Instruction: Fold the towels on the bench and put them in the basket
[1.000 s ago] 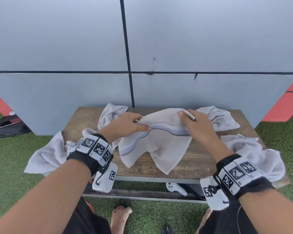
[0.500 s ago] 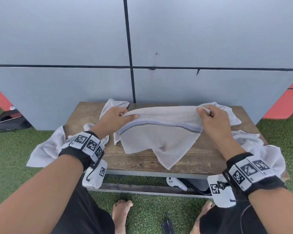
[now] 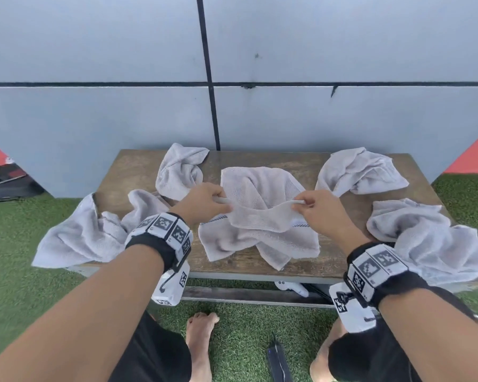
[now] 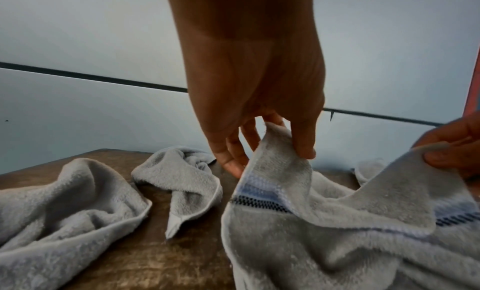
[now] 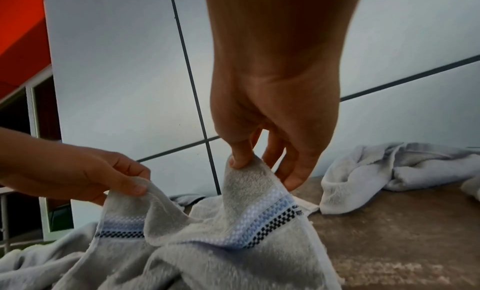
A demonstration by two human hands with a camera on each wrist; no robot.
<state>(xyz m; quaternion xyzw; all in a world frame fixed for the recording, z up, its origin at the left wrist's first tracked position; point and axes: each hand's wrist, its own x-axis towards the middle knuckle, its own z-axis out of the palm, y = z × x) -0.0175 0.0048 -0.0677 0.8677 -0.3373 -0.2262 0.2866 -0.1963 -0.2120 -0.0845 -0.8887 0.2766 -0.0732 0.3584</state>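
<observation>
A grey towel [image 3: 260,213] with a blue and black checked band lies crumpled in the middle of the wooden bench [image 3: 133,172]. My left hand [image 3: 204,201] pinches its left corner [image 4: 280,142] between thumb and fingers. My right hand [image 3: 318,209] pinches the right corner [image 5: 244,171] the same way. Both corners are lifted a little above the bench, and the edge sags between them. The rest of the towel [image 5: 207,259] lies bunched on the wood. No basket is in view.
Several other crumpled grey towels lie around: one at the back left [image 3: 180,169], one over the left edge [image 3: 86,235], one at the back right [image 3: 362,169], one over the right edge [image 3: 431,241]. A grey panel wall stands behind the bench. Green turf and my bare feet lie below.
The towel was stretched taut and held up between my hands; now my hands are lower and closer together, and the towel has dropped slack onto the bench.
</observation>
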